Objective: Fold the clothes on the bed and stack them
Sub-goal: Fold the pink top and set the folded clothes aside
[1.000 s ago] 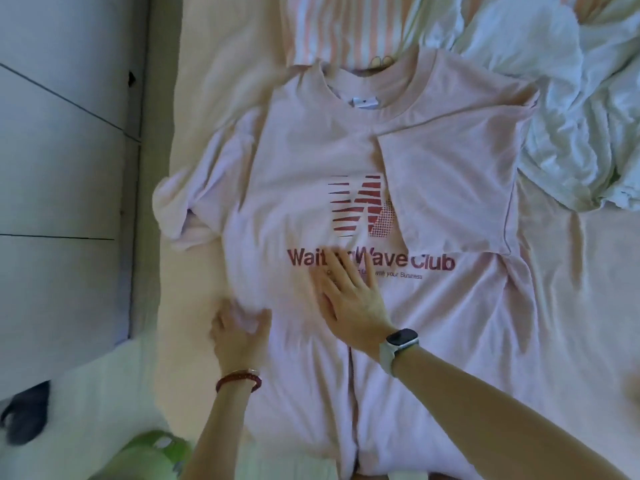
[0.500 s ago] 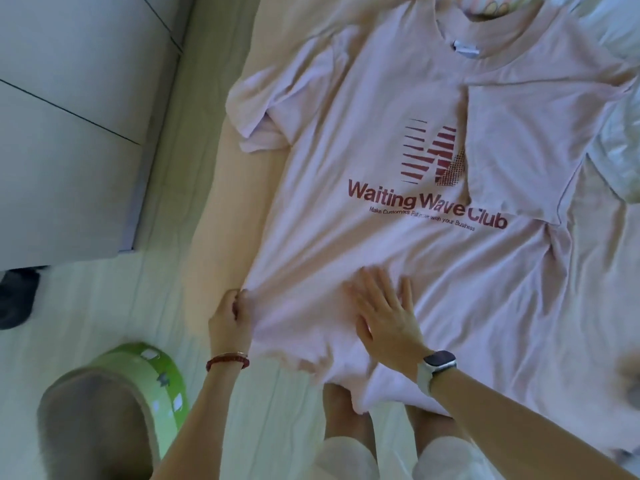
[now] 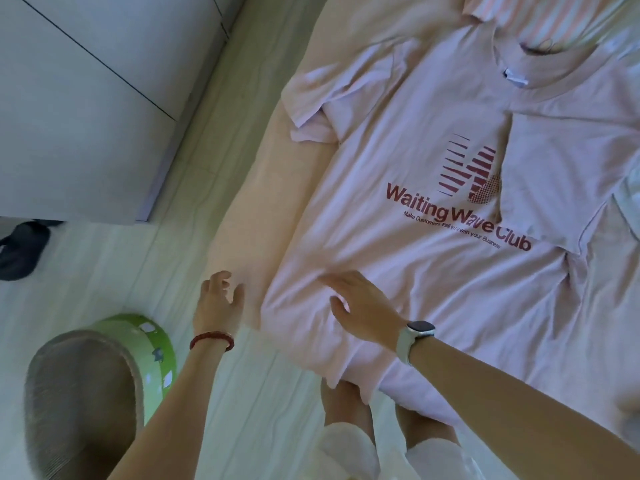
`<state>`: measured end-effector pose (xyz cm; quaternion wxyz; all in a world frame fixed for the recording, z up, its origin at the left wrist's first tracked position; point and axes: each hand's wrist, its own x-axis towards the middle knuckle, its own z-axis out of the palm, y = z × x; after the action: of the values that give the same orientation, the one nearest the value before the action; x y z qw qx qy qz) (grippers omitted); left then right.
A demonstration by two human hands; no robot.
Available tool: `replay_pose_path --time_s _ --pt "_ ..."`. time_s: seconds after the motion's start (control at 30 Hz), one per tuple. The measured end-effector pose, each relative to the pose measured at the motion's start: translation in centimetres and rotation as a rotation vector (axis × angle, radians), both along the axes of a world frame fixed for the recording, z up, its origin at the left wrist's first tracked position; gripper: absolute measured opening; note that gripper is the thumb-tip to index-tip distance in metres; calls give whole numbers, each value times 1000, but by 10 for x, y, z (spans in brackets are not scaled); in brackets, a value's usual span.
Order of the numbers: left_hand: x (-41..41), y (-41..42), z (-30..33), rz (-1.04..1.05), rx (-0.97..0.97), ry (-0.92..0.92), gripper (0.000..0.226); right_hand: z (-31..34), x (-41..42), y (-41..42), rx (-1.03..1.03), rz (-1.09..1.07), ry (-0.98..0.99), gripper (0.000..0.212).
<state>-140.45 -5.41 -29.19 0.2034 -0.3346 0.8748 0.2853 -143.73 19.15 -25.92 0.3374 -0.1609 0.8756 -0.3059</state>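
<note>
Beside the bed (image 3: 242, 209) edge, our left hand (image 3: 219, 303) hovers with its grip released, fingers loosely spread, clear of the cloth. Next, our right hand (image 3: 360, 308) presses flat-fingered on the pink T-shirt (image 3: 398, 271), spread face-up across the bed, one sleeve folded inward.

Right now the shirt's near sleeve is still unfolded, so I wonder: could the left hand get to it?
Probably yes. The left hand is open and holds nothing, and only bare bed sheet lies between it and the crumpled sleeve, though it would need a long reach forward.
</note>
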Motion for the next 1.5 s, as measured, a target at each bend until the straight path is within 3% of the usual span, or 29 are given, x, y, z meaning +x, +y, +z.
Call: replay_pose_path --time_s 0.13,0.2,0.33,0.43,0.5,0.63,0.77,0.87,1.0,1.07,1.13,1.2,1.27,1.4,1.5 --pt "-73 32 -5 88 151 220 31 -10 -57 -3 246 -59 218 54" --pt "-116 53 -8 223 303 250 34 -17 -90 0 340 -93 205 58" --pt "-201 82 -13 447 586 214 55 -26 -157 10 334 -179 151 63" --pt "-251 95 -17 306 580 218 68 -36 -189 23 428 -54 211 64" --pt "-276 99 -21 326 632 236 70 -42 -204 31 464 7 214 62" --pt "-313 98 -20 239 492 171 70 -43 -234 36 395 -77 355 51" --pt "-338 93 -7 204 517 341 39 -30 -289 28 175 -147 478 56" --pt "-357 75 9 187 459 460 29 -20 -342 16 129 -150 316 60" --pt "-362 46 10 131 476 458 20 -18 -378 -10 336 65 271 24" --pt "-357 40 1 257 430 480 30 -21 -384 -19 301 -90 308 20" --pt "-348 37 -6 435 394 478 51 -23 -388 -27 37 -459 168 16" --pt "-334 35 -18 537 410 373 65 -26 -388 -34 -262 -687 -47 49" --pt "-319 35 -31 640 444 198 58 -28 -379 -36 -246 -589 -52 59" --pt "-296 52 -40 895 752 17 36 -47 -335 -26 254 -11 513 57" --pt "-298 59 -37 957 852 56 22 -63 -301 -12 432 194 521 52"
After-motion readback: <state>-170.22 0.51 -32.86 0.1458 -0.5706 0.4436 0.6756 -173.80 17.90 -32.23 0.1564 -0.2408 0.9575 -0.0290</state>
